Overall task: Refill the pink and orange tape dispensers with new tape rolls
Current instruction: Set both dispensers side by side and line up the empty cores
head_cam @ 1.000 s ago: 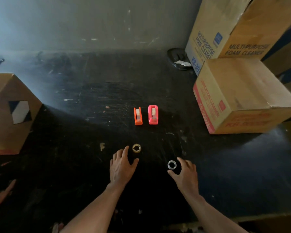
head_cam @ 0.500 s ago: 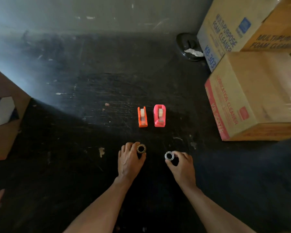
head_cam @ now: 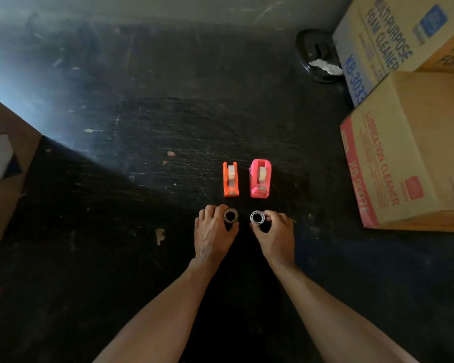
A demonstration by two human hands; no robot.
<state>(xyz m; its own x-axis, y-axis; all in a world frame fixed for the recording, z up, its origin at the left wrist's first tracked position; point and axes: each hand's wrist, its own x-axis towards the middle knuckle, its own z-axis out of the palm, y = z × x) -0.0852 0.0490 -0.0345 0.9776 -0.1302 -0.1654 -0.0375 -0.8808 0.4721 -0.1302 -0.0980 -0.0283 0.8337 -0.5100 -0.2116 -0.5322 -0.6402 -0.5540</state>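
Observation:
An orange tape dispenser (head_cam: 230, 179) and a pink tape dispenser (head_cam: 260, 178) stand side by side on the dark worn tabletop (head_cam: 142, 142), each with a pale roll in it. Just in front of them, my left hand (head_cam: 212, 231) grips a brownish tape roll (head_cam: 231, 215) between thumb and fingers. My right hand (head_cam: 275, 231) grips a whitish tape roll (head_cam: 257, 217) the same way. Both rolls sit low at the table surface, below their dispensers; I cannot tell if they touch it.
Two stacked cardboard boxes (head_cam: 409, 153) labelled as cleaner stand at the right. A black dish (head_cam: 316, 56) with white scraps sits at the back right. Another cardboard box (head_cam: 3, 174) is at the left edge. A grey wall runs behind the table.
Both hands have closed on the tape rolls and brought them forward and inward, close to the dispensers. The camera has tilted down and nearer.

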